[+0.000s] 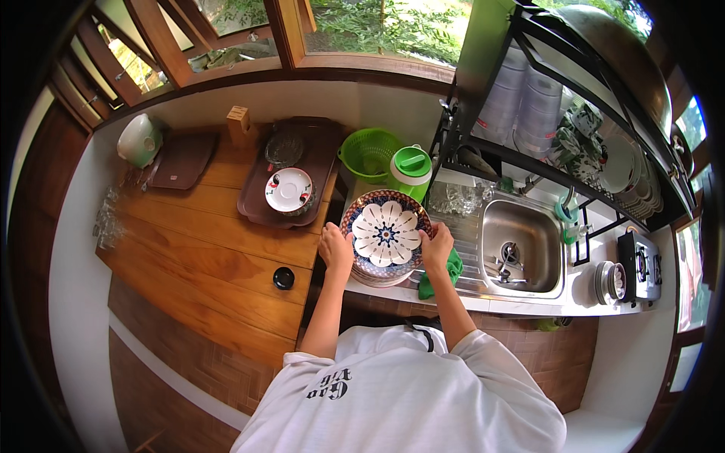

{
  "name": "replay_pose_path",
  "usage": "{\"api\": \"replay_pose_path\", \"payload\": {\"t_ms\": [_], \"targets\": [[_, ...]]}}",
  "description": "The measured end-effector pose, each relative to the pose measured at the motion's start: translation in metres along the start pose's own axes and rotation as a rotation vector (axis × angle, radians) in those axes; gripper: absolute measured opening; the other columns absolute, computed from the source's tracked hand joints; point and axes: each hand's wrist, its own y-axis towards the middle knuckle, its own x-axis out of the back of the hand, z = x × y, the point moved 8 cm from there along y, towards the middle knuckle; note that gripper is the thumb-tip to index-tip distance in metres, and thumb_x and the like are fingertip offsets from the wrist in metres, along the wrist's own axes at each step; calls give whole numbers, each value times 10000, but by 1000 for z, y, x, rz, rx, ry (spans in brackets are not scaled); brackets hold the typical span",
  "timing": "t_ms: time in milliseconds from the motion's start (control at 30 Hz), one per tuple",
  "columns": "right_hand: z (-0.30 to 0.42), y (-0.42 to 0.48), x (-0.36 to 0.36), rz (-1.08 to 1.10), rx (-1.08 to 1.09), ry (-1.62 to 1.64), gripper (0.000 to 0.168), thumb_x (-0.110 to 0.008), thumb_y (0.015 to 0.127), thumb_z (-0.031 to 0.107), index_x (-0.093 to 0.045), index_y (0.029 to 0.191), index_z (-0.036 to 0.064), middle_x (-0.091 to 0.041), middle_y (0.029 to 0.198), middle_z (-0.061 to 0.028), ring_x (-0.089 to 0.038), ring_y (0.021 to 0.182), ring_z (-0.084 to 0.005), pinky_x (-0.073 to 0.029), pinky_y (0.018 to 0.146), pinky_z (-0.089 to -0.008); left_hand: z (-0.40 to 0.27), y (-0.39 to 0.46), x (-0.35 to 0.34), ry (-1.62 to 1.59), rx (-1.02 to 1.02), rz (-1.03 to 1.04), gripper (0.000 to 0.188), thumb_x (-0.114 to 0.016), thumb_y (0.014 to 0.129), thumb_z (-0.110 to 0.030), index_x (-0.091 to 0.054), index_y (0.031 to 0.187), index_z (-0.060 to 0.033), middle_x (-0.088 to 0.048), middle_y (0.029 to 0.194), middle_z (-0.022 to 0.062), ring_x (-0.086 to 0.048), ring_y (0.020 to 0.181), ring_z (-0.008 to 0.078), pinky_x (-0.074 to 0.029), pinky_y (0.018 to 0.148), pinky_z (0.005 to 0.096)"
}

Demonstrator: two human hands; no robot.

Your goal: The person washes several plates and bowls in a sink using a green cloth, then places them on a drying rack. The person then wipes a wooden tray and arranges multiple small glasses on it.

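Between my two hands is a patterned plate (386, 235) with a white flower centre, a blue band and a brownish rim. My left hand (336, 249) grips its left edge, and my right hand (436, 246) grips the right edge. Edges of more stacked plates (382, 281) show just below it. Whether the top plate is lifted off them or rests on them, I cannot tell. A green cloth (447, 277) lies beside my right wrist on the drainboard. Just beyond the plate stands a green jug with a white-rimmed lid (411, 164).
A green colander (371, 152) sits behind. On the wooden counter (226, 272) are a brown tray (249, 195) with a saucer (289, 190) and a small black bowl (284, 278). To the right are glassware (453, 198), a steel sink (524, 238), stacked dishes (609, 283) and an overhanging black rack (510, 147).
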Motion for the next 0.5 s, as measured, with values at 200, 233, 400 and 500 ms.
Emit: {"api": "replay_pose_path", "payload": {"t_ms": [200, 233, 400, 500], "targets": [[0, -11, 4, -110, -15, 97, 243, -737, 750, 82, -576, 913, 1, -589, 816, -135, -580, 740, -305, -456, 699, -398, -4, 3, 2, -101, 95, 85, 331, -793, 729, -156, -569, 924, -10, -644, 913, 179, -627, 900, 352, -492, 761, 414], [1, -13, 5, -131, -8, 115, 242, -728, 760, 80, -571, 926, 1, -588, 836, -141, -579, 751, -312, -456, 705, -400, -2, 4, 0, -122, 102, 90, 331, -793, 729, -153, -568, 925, -9, -649, 909, 182, -629, 897, 354, -492, 760, 415], [-6, -17, -2, -171, -45, 163, 231, -666, 808, 46, -544, 992, -22, -561, 954, -172, -562, 840, -335, -449, 758, -405, -6, 4, -1, -198, 44, 44, 276, -748, 762, -116, -570, 942, -6, -648, 902, 196, -630, 888, 363, -487, 765, 422], [-17, -19, -1, -206, -116, 268, 214, -646, 842, 50, -547, 1019, -19, -586, 931, -144, -585, 814, -277, -468, 755, -366, -19, 4, 2, -296, 19, 96, 243, -682, 811, -93, -533, 971, 14, -643, 900, 210, -634, 884, 375, -483, 767, 437]]}}
